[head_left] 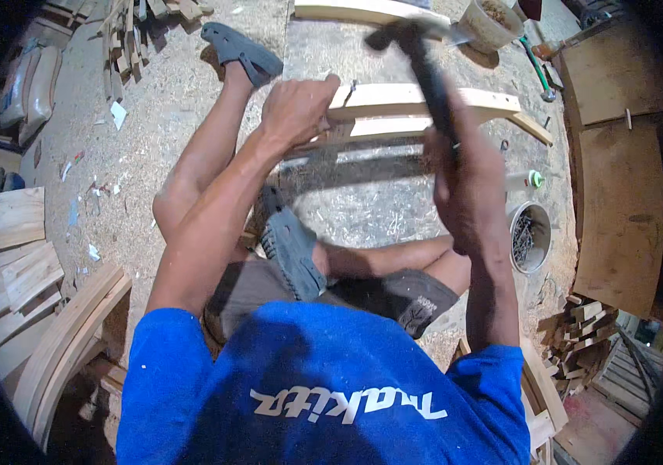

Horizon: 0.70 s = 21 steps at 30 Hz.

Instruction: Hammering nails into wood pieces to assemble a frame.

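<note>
My left hand [296,112] is wrapped round the left end of a pale wooden frame [393,96], whose curved strips lie across the floor in front of me. Just right of those knuckles, a nail [352,87] sticks up from the top strip. My right hand [469,186] grips a hammer [430,74] by its dark handle, raised over the right part of the wood and blurred by motion. Its head is above the far strip, apart from the nail. A second nail [547,122] stands near the right end of the frame.
A metal can of nails [530,239] stands right of my folded leg, beside a green-capped bottle [533,180]. Farther back are a whitish bucket [492,25] and a green-handled hammer [537,68]. Wood scraps [123,46] lie far left; curved wooden pieces [68,333] rest near left.
</note>
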Tool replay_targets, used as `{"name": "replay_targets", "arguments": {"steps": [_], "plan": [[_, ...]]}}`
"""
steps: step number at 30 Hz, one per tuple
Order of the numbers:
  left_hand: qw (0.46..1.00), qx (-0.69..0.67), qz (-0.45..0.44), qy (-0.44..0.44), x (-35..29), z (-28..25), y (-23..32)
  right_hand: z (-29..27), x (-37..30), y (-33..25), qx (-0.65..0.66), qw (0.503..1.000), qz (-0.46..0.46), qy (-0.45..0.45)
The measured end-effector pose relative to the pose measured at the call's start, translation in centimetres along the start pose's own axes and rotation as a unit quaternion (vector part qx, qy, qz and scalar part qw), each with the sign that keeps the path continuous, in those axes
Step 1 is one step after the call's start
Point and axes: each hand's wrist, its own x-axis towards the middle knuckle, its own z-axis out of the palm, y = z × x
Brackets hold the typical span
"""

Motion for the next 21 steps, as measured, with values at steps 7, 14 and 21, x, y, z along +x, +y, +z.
{"name": "replay_targets", "arguments": {"steps": [7,14,21], "plan": [[1.000,-0.003,-0.007,-0.028,0.1,0.1,-0.3,1.5,-0.5,1.1,-0.061,0.991,0.053,-0.107],[0.999,0.017,-0.009,-0.026,0.2,0.0,-0.1,3.7,-2.4,3.7,-0.006,0.997,0.066,-0.028],[0.999,0.028,0.009,-0.033,0.3,-0.6,-0.3,5.5,-4.0,5.5,-0.034,0.996,0.078,-0.035]]}}
